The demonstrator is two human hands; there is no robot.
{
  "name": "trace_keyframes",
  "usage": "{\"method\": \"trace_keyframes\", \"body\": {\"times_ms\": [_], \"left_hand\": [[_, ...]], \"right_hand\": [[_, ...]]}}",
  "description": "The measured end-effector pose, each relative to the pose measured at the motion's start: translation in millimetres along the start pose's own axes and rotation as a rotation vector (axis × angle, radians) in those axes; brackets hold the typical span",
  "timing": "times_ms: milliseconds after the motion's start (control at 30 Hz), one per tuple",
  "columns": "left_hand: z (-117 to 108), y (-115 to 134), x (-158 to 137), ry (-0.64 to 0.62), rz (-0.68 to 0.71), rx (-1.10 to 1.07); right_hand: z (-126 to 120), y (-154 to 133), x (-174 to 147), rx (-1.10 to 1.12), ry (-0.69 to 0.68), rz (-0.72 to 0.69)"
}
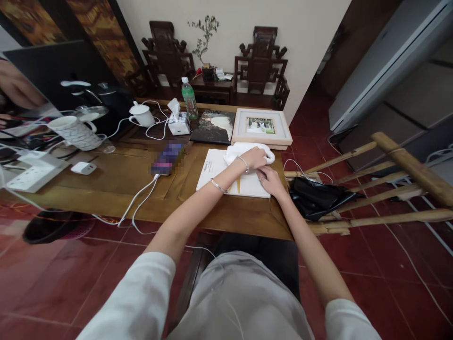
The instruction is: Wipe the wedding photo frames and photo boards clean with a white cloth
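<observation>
A white board or canvas (215,175) lies on the wooden table near its right end, with small print at its left and some yellow marks partly covered by my arm. Bunched on its upper part is a white towel (238,150). My left hand (254,158), a bracelet at the wrist, grips the towel from above with bent fingers. Just below it, my right hand (269,180) rests on the board's right side, fingers stretched toward the towel. Its fingertips are partly hidden by the left hand.
Behind the board lie a framed photo (261,125) and a dark picture panel (214,126). A tissue box (179,123), green bottle (189,98), phone (167,159) with cable and mug (75,133) stand leftward. A bamboo rack (406,160) with a black bag (316,198) is at right.
</observation>
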State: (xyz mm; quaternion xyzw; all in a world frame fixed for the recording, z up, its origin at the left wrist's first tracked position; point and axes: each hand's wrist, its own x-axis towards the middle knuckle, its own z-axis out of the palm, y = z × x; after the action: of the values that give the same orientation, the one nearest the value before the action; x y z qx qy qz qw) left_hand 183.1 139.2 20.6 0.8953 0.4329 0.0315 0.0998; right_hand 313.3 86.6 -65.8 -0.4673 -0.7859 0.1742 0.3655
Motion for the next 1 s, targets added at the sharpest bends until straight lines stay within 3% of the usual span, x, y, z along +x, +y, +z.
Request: {"method": "trace_keyframes", "body": {"times_ms": [300, 467, 567, 800, 900, 1000], "left_hand": [[-14, -79, -59, 0.035, -0.222, 0.021], [-9, -114, -104, 0.068, -0.287, 0.028], [4, -104, -136, 0.058, -0.236, 0.059], [29, -32, -218, 0.042, 0.024, 0.046], [31, -20, -231, 0.027, 0.05, 0.004], [29, -27, -218, 0.045, 0.021, 0.011]], "right_hand": [[3, 5, -2, 0.06, 0.014, 0.031], [3, 4, -2, 0.063, 0.012, 0.036], [2, 3, -2, 0.061, 0.008, 0.029], [3, 4, -2, 0.068, 0.014, 0.041], [3, 3, -1, 0.061, 0.016, 0.036], [2, 2, -1, 0.058, 0.017, 0.038]]}}
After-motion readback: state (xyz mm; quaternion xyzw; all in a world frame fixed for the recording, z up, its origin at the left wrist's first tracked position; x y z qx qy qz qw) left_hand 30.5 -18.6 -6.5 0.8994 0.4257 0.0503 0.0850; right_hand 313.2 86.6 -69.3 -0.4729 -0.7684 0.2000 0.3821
